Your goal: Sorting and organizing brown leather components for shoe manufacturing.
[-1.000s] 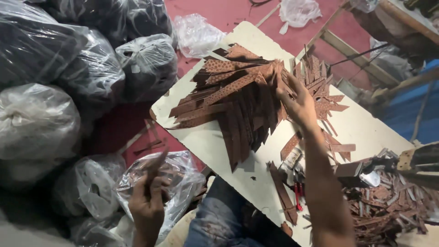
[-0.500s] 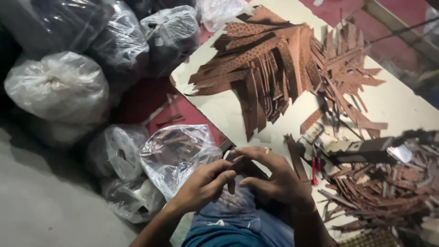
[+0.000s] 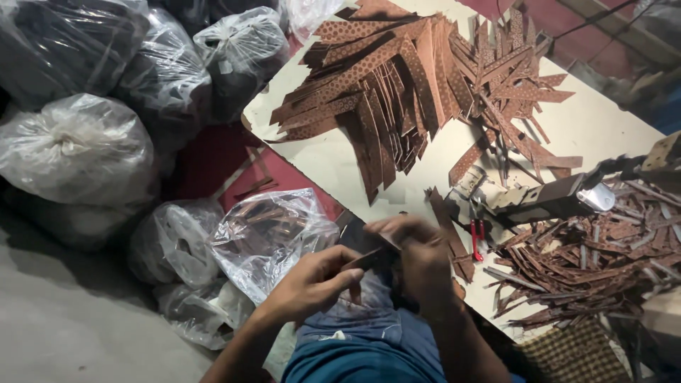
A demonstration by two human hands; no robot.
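Observation:
My left hand [image 3: 312, 281] and my right hand [image 3: 415, 255] meet over my lap, just off the near edge of the pale table [image 3: 610, 128]. Both pinch the same thin brown leather strip [image 3: 369, 259], which runs between the fingers. A fanned pile of perforated brown leather strips [image 3: 397, 78] lies on the table beyond the hands. A single strip [image 3: 443, 220] rests on the table beside my right hand.
Small red-handled cutters [image 3: 477, 237] lie on the table by a dark metal tool [image 3: 560, 198]. A heap of brown offcuts [image 3: 603, 255] sits at right. A clear bag holding brown strips [image 3: 273, 230] and several tied plastic bags [image 3: 78, 149] crowd the floor at left.
My right hand left the strip pile and came down to my lap. My left hand rose to join it, and both now grip one strip. The view shifted left and down.

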